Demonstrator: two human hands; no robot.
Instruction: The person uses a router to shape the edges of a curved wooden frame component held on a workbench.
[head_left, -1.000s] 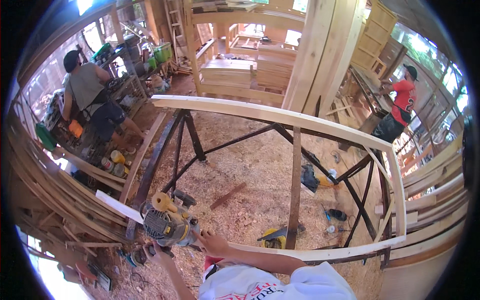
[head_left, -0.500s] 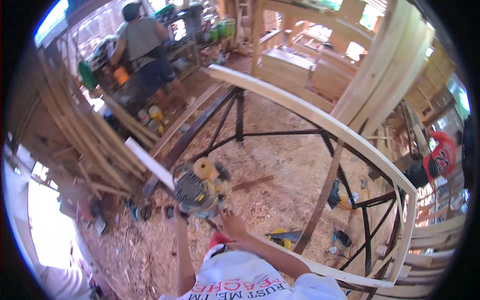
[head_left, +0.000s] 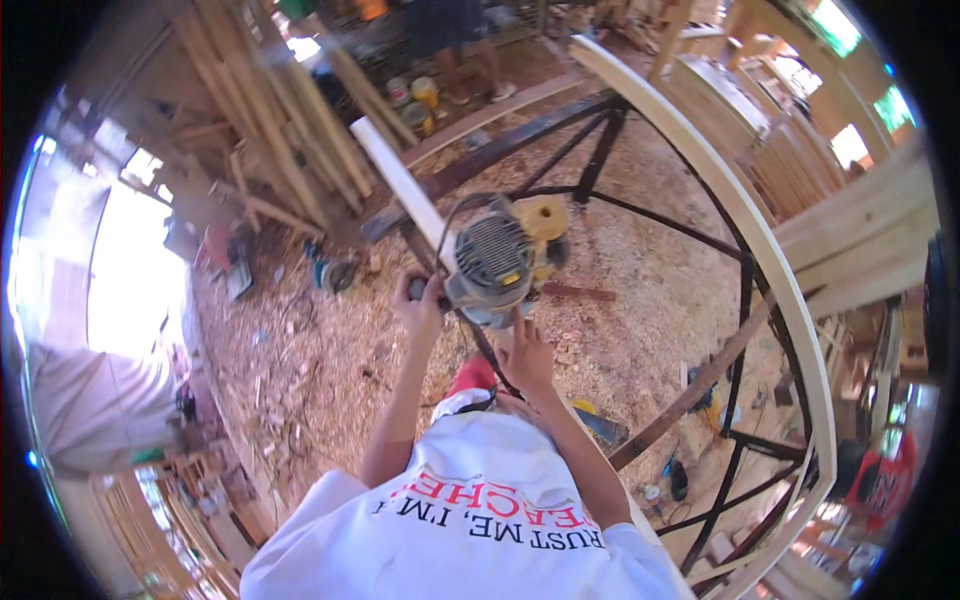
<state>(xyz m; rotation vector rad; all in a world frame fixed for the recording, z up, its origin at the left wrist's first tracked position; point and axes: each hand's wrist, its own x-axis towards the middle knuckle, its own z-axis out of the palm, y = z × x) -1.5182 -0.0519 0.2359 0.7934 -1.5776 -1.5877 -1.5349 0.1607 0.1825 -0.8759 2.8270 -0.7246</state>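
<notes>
A grey and yellow power router [head_left: 493, 255] with a vented motor housing sits on a long pale wooden strip [head_left: 398, 187], in front of my body. My left hand [head_left: 420, 305] is closed round the dark knob handle on the router's left side. At its near edge, my right hand [head_left: 527, 357] touches the base with its fingers; what they grip there is partly hidden. The strip passes beneath the router, where its middle is out of sight. A dark cord or strap [head_left: 480, 345] runs from the router toward my waist.
A pale curved wooden frame piece [head_left: 790, 275] lies on a dark stand [head_left: 665, 232] to the right. Wood shavings cover the floor [head_left: 310, 380]. Boards [head_left: 270, 110] lean at the back left. A person in dark shorts [head_left: 450, 30] stands behind; a red cap [head_left: 885, 480] shows at right.
The view has turned and tilted down, so the router and both hands appear farther right and higher. Both hands remain at the router.
</notes>
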